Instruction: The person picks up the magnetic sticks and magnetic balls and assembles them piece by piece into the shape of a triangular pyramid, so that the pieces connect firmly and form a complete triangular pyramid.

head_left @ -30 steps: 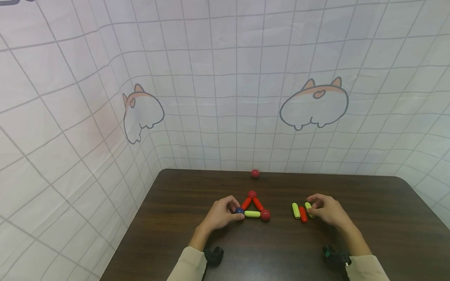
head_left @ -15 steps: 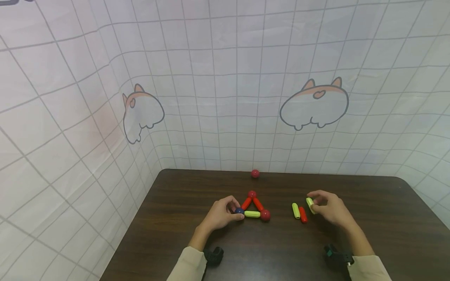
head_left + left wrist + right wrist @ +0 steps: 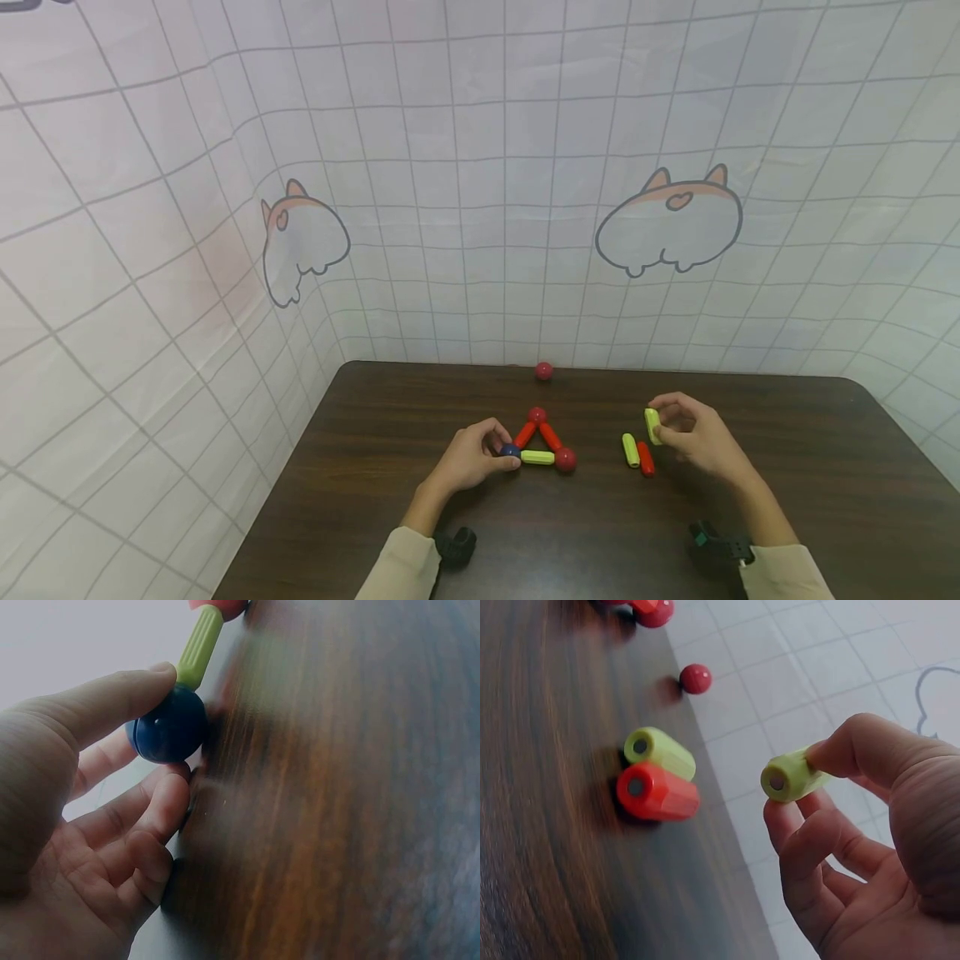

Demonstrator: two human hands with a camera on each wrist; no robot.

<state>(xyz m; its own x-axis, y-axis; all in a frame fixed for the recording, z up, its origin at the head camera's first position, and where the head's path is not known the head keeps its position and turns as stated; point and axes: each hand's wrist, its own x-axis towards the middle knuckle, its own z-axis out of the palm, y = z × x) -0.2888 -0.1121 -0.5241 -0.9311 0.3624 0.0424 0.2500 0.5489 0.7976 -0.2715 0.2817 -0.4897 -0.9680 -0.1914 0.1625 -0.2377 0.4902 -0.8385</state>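
Note:
A triangle of magnetic rods and balls lies on the table. Its left corner is a blue ball (image 3: 169,726), which my left hand (image 3: 468,457) pinches between thumb and fingers. From that ball a yellow-green rod (image 3: 537,457) runs to a red ball (image 3: 566,459); two red rods (image 3: 551,436) meet at another red ball (image 3: 537,415) at the top. My right hand (image 3: 693,433) holds a second yellow-green rod (image 3: 789,777) above the table, one grey magnet end showing in the right wrist view. Just below it lie a loose yellow-green rod (image 3: 660,752) and a loose red rod (image 3: 657,793), side by side.
A single red ball (image 3: 543,371) sits at the table's far edge, behind the triangle. The dark wooden table (image 3: 570,533) meets a white gridded cloth (image 3: 450,208) at the back and left. Each wrist wears a black band.
My right hand has lifted the rightmost yellow-green rod off the table and carried it slightly away from me and left. The left hand keeps its place on the blue ball.

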